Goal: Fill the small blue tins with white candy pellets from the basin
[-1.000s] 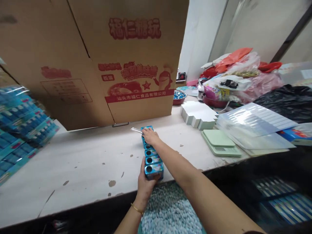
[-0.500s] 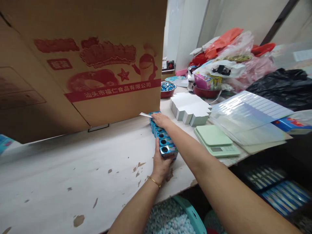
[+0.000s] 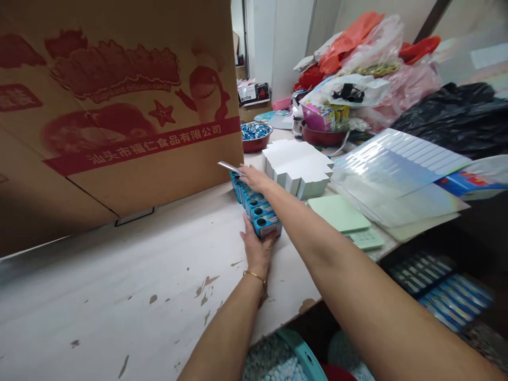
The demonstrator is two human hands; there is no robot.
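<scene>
A row of several small blue boxes (image 3: 262, 210) with dark round spots on top stands on the white table (image 3: 130, 296). My left hand (image 3: 259, 251) is closed around the near end of the row, thumb on the left side and fingers partly hidden at the right. At the far end, my right hand (image 3: 256, 180) lies over the box tops, with a thin flat silvery strip (image 3: 228, 167) in its fingers. The strip sticks out to the left toward the carton. My right hand and forearm cover part of the row.
A large brown carton (image 3: 159, 174) stands left of the row. To the right are a stack of white card (image 3: 296, 159), a green scale (image 3: 337, 212) and clear plastic sheets (image 3: 400, 180). Behind sits a red bowl of blue-wrapped pieces (image 3: 257, 144). Below the edge is a teal basket (image 3: 304, 352).
The row of boxes has shifted a little away from me along the table, with both hands moving along it. The camera view has turned slightly to the right.
</scene>
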